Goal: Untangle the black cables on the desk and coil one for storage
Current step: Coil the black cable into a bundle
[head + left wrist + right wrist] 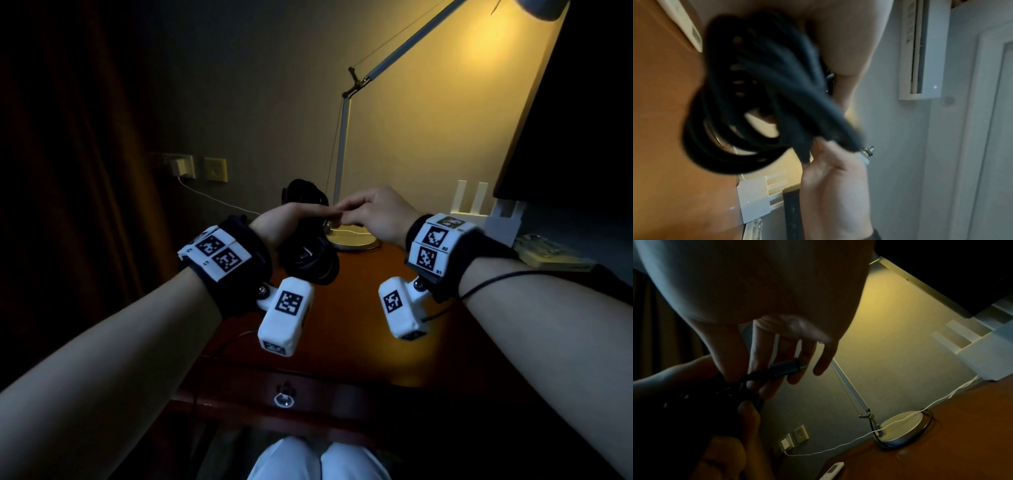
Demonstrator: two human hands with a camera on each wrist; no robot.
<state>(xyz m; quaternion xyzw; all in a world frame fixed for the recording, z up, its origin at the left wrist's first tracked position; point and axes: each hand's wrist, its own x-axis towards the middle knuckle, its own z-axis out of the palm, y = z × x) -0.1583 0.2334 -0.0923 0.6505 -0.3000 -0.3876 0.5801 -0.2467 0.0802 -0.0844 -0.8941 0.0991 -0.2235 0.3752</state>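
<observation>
A black cable bundle (308,246), mostly coiled, is gripped by the left hand (284,222); its plug end (786,369) is pinched by the right hand (373,212) fingers, seemingly left to tuck.

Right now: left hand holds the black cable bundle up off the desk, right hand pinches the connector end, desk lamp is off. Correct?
One thing is off: the desk lamp is lit, not off. The head view shows its warm glow on the wall and base. The rest stands: the left hand holds the black cable bundle above the desk, and the right hand pinches the connector end.
</observation>
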